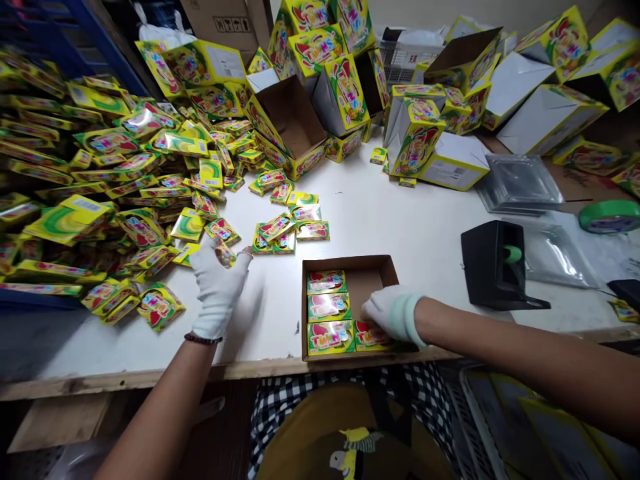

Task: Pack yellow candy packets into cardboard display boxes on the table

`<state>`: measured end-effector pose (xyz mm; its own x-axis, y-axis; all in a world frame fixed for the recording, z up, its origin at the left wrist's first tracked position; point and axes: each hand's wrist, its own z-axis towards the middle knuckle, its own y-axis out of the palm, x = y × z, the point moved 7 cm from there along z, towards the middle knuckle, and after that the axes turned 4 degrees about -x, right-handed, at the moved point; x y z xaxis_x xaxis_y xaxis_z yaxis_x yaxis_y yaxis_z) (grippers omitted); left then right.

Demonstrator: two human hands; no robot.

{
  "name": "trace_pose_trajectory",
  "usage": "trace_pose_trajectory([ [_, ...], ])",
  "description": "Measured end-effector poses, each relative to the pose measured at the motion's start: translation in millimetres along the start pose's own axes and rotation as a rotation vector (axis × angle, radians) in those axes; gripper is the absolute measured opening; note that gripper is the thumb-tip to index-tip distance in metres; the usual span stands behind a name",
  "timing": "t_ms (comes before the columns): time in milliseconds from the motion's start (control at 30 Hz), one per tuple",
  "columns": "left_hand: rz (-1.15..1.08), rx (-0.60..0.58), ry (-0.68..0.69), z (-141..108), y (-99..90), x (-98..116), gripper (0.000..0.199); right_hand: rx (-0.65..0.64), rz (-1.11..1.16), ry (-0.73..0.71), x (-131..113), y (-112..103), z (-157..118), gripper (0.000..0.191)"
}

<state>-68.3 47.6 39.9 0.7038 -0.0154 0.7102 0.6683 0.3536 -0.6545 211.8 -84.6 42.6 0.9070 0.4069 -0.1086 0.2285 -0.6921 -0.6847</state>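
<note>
My left hand, in a white fingerless-tipped glove, reaches the near edge of the heap of small yellow-green candy boxes. Its thumb and fingers are spread around a small candy box, with no firm grip visible. My right hand, also gloved, is down inside a shallow brown cardboard tray at the table's front edge. Several candy boxes lie in a column along the tray's left side. Another candy box lies partly under my right hand, whose fingertips are mostly hidden.
A large heap of candy boxes covers the left of the white table. A few loose boxes lie behind the tray. Display cartons are stacked at the back. A black tape dispenser, clear plastic sheets and green tape are right.
</note>
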Motion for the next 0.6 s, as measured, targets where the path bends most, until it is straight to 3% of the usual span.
trace_pose_trajectory([
  [67,-0.063,0.06,-0.171,13,2.7,-31,0.09,-0.078,-0.021,0.024,-6,10,9,0.035],
  [133,-0.194,0.052,-0.284,19,9.9,-52,0.094,-0.127,-0.02,0.039,-8,20,19,0.036],
  [300,-0.406,-0.024,-0.327,13,9.5,-63,0.057,-0.053,0.043,0.029,6,21,34,0.042],
  [367,-0.529,-0.112,-0.297,0,7.4,-49,0.05,0.046,0.154,0.011,12,6,31,0.027],
  [433,-0.716,-0.257,-0.254,-19,11.4,-21,0.051,0.265,0.311,-0.025,15,-25,23,0.023],
  [533,-0.931,-0.478,-0.201,-56,25.2,38,0.051,0.647,0.647,-0.112,19,-72,5,0.041],
  [600,-0.975,-0.557,-0.178,-79,33.8,74,0.047,0.665,0.887,-0.223,18,-86,0,0.053],
])
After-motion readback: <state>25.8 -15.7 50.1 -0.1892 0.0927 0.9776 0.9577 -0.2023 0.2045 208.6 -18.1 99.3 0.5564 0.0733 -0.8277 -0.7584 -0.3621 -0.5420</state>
